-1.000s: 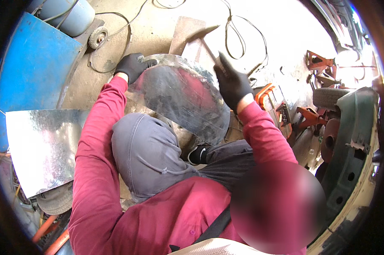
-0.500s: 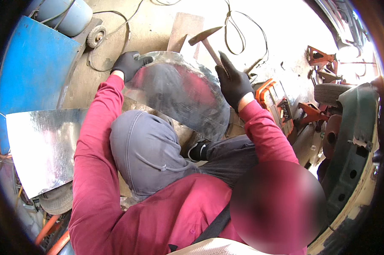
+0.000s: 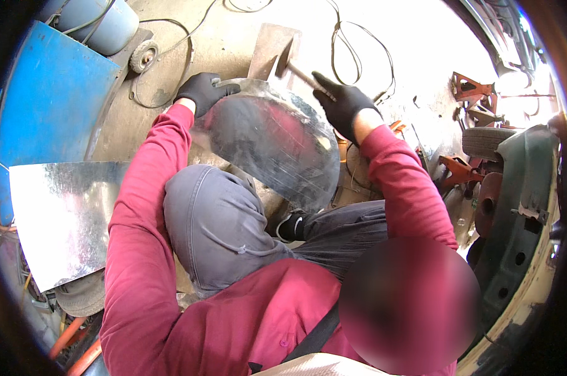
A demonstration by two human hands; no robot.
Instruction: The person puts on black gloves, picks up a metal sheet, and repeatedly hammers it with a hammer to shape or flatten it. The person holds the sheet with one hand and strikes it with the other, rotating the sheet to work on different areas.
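- Our left gloved hand (image 3: 206, 94) is clamped on the upper-left rim of the curved sheet-metal piece (image 3: 271, 150), which lies in front of us, beyond our grey-trousered knee (image 3: 208, 219).
- Our right gloved hand (image 3: 346, 105) is closed around the handle of a hammer (image 3: 303, 75), well apart from the left.
- The sheet's long axis slants from upper left to lower right; its rounded far edge runs between our hands.
- The hammer head points left past that far edge, nearer our right hand; we cannot tell whether it touches metal.
- Our knee crowds the near edge. Beyond the far edge, the floor (image 3: 233, 37) gives room, with a brown plate (image 3: 267, 47) and looped cable (image 3: 338, 26) there.
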